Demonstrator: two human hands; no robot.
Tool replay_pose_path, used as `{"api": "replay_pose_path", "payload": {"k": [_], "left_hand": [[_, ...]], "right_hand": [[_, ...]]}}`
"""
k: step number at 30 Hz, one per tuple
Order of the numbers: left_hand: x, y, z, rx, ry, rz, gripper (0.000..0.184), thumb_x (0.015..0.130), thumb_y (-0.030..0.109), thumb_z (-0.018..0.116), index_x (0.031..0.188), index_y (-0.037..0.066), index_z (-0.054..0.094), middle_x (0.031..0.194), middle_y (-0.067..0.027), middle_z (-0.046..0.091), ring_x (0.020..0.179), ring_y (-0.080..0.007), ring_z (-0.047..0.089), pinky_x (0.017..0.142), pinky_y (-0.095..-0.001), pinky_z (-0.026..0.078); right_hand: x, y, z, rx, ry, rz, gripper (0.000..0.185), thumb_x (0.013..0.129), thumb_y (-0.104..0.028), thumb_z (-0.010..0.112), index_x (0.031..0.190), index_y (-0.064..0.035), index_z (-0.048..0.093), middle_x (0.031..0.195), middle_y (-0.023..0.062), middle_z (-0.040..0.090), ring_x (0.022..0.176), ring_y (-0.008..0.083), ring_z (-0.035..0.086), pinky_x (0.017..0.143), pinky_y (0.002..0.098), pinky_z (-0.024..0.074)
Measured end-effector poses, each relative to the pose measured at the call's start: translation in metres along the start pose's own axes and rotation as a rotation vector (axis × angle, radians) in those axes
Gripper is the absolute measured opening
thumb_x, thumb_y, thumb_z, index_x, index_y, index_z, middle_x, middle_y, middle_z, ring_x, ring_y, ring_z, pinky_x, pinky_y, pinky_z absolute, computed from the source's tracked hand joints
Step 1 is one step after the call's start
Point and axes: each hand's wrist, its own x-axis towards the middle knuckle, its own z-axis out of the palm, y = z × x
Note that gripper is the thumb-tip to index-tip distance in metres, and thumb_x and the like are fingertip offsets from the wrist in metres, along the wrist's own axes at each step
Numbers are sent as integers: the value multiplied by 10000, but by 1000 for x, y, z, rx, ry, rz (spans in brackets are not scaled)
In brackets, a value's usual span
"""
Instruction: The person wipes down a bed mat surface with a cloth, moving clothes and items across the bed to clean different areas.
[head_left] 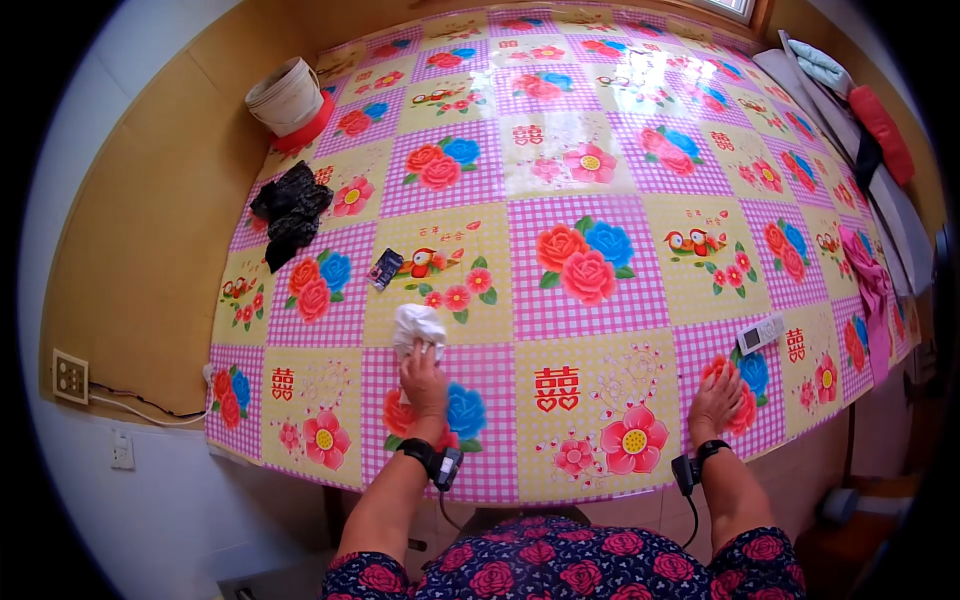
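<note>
With your left hand (424, 382) gripping a bunched white cloth (418, 325) on the near left part of the tablecloth (570, 482) and your right hand (715, 402) resting open near the remote (760, 334), work looks unfinished, though how much is done doesn't show.

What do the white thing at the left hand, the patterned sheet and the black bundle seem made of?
White thing: probably matte cloth, given its soft, crumpled folds. Patterned sheet: likely glossy plastic; light glares off it. Black bundle: perhaps thin plastic or fabric; its shiny creases leave that open.
</note>
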Motion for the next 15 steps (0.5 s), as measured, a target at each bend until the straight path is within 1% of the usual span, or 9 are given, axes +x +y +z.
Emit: {"api": "replay_pose_path", "payload": {"k": [3, 6, 9, 12, 15], "left_hand": [[-5, 40, -7, -123, -73, 125, 363, 802, 101, 557, 1154, 120, 641, 1339, -97, 552, 1107, -336, 516, 1011, -454, 397], [6, 91, -35, -354, -186, 302, 337, 797, 96, 589, 1130, 112, 635, 1282, -96, 583, 1088, -322, 543, 998, -449, 399], [6, 114, -33, -571, -273, 377, 302, 789, 99, 619, 1090, 113, 639, 1171, -98, 624, 1055, -306, 573, 971, -442, 412], [18, 118, -41, -499, -393, 378, 326, 783, 113, 653, 1108, 118, 632, 1203, -89, 615, 1117, -323, 540, 998, -473, 384], [43, 122, -44, -306, -533, 317, 254, 819, 102, 646, 1071, 93, 619, 1042, -64, 643, 1023, -263, 587, 910, -431, 439]], "right_hand": [[0, 0, 0, -13, 7, 2, 454, 980, -372, 480, 1413, -246, 430, 1477, 15, 410, 1371, 241, 369, 1084, 471, 291], [1, -2, -5, -15, 6, 10, 445, 975, -375, 486, 1396, -235, 450, 1465, 14, 426, 1365, 237, 378, 1083, 465, 291], [2, -4, -9, 11, 28, 6, 418, 971, -370, 493, 1361, -217, 488, 1443, 27, 453, 1357, 252, 391, 1086, 470, 290], [1, -3, -10, 4, 55, -7, 410, 971, -369, 497, 1352, -216, 495, 1436, 27, 463, 1349, 253, 401, 1081, 464, 295], [3, -5, -12, -8, 72, -8, 406, 971, -366, 502, 1348, -217, 497, 1433, 26, 467, 1341, 252, 412, 1075, 458, 302]]}}
